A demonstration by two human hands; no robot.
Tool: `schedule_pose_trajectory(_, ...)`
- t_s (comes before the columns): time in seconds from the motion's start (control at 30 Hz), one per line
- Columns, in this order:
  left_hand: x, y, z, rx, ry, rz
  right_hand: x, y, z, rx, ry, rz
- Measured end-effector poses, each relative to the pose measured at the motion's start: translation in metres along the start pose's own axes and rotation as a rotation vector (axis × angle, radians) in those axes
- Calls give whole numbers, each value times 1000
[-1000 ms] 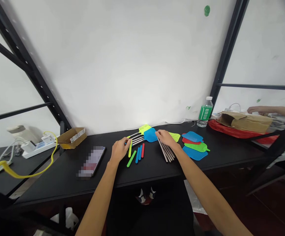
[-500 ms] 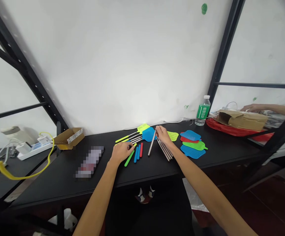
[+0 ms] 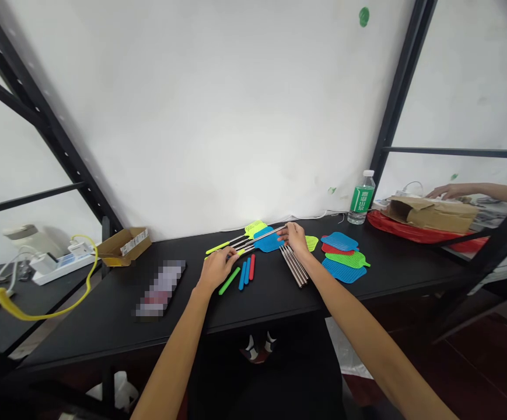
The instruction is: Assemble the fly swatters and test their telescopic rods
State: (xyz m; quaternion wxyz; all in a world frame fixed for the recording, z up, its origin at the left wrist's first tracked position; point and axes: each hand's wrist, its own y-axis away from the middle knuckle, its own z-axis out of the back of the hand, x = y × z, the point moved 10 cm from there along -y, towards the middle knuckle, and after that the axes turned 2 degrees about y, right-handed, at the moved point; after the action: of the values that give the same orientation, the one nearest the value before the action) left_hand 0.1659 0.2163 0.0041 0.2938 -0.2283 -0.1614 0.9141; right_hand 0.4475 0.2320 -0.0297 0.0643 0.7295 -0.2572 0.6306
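My left hand (image 3: 218,268) pinches a short yellow-green handle (image 3: 241,252) at its fingertips. A thin metal rod (image 3: 267,235) is gripped in my right hand (image 3: 294,238), slanting down to the left over a blue fly swatter head (image 3: 271,244). Below that hand lies a bundle of metal rods (image 3: 294,267). Loose handles rest by my left hand: a green handle (image 3: 229,280), two blue handles (image 3: 244,274) and a red handle (image 3: 252,267). Behind the hands are swatters with rods and handles, including a yellow swatter head (image 3: 255,227).
On the right sit loose swatter heads (image 3: 345,271) and a water bottle (image 3: 361,198). To the left are a phone-like blurred object (image 3: 160,289), an open cardboard box (image 3: 122,245) and a power strip (image 3: 63,265). Another person's hand (image 3: 450,191) shows beyond the frame at right, near a brown package (image 3: 432,214).
The rod in my right hand has swung from near upright to a flatter slant, its lower end now pointing left toward my left hand. The loose green handle has shifted slightly left.
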Motion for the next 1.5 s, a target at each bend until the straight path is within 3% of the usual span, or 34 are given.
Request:
schedule_pose_trajectory(0.2,1,-2,3,-69,119,-70,4,8,-8,58,-2,-15)
schedule_pose_trajectory(0.4,-4,-2,0,-80,71,-160,8,15,-15,99,12,-34)
schedule_pose_trajectory(0.67,-1,-1,5,-118,23,-119,10,14,-16,105,-6,-14)
schedule_pose_trajectory(1.5,-3,0,3,-80,39,-112,14,18,-21,146,24,-11)
